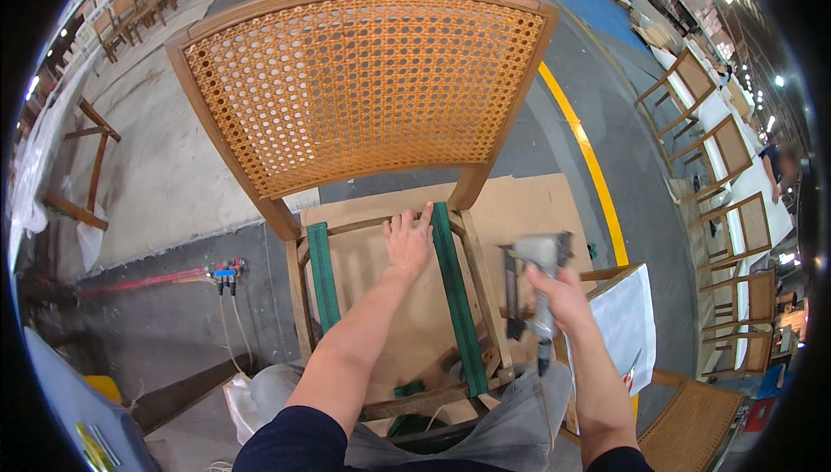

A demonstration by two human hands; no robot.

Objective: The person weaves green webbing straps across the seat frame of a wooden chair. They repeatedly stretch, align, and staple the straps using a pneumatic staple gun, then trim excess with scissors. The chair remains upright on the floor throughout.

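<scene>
A wooden chair frame with a woven cane back point(363, 83) stands before me, its seat opening uncovered. Two green webbing straps cross the opening from back to front: a left strap point(322, 277) and a right strap point(459, 299). My left hand point(409, 243) lies on the rear seat rail, fingers spread, the index fingertip at the right strap's far end. To the right of the seat, my right hand point(563, 297) grips a pneumatic staple gun point(543, 251), slightly blurred and held above the frame's side, apart from the straps. A hose hangs from its handle.
Brown cardboard point(537, 199) lies under the chair. A blue-handled air fitting point(227, 273) with hoses is on the floor at left. A white-topped piece point(625, 321) and a cane panel point(692, 424) are at right. Chairs line a white table point(783, 223), with a person beyond.
</scene>
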